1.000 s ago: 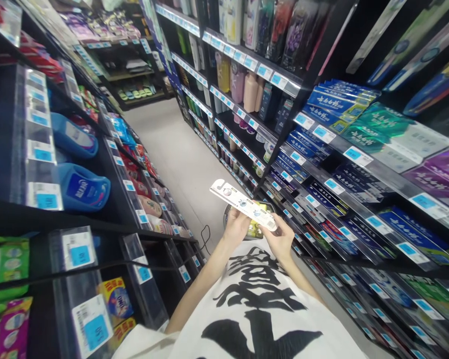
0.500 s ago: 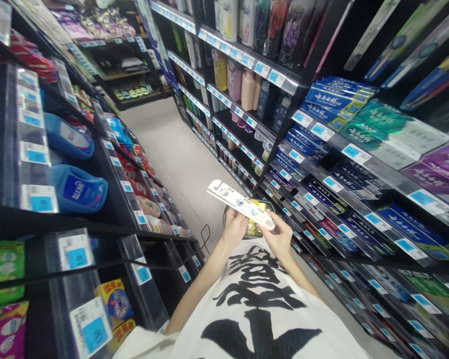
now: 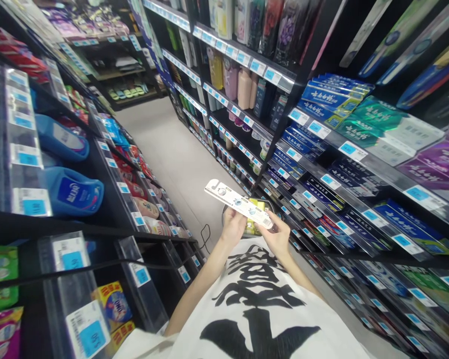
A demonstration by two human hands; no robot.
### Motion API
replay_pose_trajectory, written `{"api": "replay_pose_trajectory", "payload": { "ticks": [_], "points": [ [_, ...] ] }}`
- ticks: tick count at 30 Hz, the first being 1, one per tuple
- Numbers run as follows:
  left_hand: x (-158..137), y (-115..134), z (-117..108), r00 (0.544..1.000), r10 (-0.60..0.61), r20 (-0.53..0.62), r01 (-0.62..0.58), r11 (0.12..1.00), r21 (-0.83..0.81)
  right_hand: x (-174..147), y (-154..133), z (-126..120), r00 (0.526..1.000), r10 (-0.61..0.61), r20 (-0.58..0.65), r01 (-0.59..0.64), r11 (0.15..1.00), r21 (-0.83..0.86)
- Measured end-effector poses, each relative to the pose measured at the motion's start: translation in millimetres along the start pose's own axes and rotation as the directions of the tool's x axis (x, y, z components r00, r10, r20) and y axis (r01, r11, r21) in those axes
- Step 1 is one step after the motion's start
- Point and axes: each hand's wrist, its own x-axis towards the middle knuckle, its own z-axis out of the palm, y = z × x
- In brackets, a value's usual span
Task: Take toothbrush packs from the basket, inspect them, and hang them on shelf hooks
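Note:
A toothbrush pack (image 3: 235, 202), long, narrow and white, is held out in front of my body. Its printed back faces up, showing numbered pictures and a hook hole at the upper-left end. My left hand (image 3: 233, 227) grips the pack from below near its middle, with the fingertips partly hidden under it. At the lower-right end, my right hand (image 3: 278, 233) pinches the pack between thumb and fingers. Beneath both hands is a dark-rimmed basket (image 3: 272, 203) with yellow packages (image 3: 257, 204) in it, mostly covered by the pack and my hands.
Toothpaste boxes (image 3: 333, 97) fill the right shelves, below hanging toothbrushes (image 3: 415, 45). Blue detergent bottles (image 3: 75, 190) stand on the left shelves. Bottles (image 3: 243, 87) line the shelf ahead. A dark cord (image 3: 145, 264) crosses at left. The grey aisle floor (image 3: 168, 144) runs forward between the shelves.
The view has shifted slightly, so the shelves sit a little farther left. Both hands keep the same hold on the toothbrush pack, with almost no movement.

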Motion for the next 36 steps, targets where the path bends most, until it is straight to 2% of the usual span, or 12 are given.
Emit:
{"api": "replay_pose_trajectory", "payload": {
  "ticks": [10, 18, 22, 28, 36],
  "points": [
    [0.9, -2.8, -3.3, 1.0, 0.001, -0.025, 0.0, 1.0, 0.01, -0.4, -0.1, 0.3, 1.0, 0.023, -0.002, -0.023, 0.999, 0.023],
    [2.8, -1.7, -2.1, 0.998, 0.044, -0.035, -0.043, 0.998, 0.037, 4.2, -6.6, 3.0, 0.993, 0.105, -0.045, -0.101, 0.992, 0.081],
    [4.1, -3.7, -7.1, 0.995, 0.103, -0.009, -0.101, 0.983, 0.151, 8.2, -6.9, 2.1, 0.988, 0.153, -0.009, -0.152, 0.984, 0.097],
    [3.6, -4.0, -10.1, 0.98, 0.196, 0.046, -0.199, 0.911, 0.361, 10.3, -2.4, 0.3, 0.975, 0.215, 0.054, -0.22, 0.965, 0.145],
    [0.7, 7.0, 0.6, 0.96, 0.279, -0.002, -0.242, 0.839, 0.488, 8.7, 3.1, 0.3, 0.932, 0.277, 0.233, -0.324, 0.926, 0.193]
  ]
}}
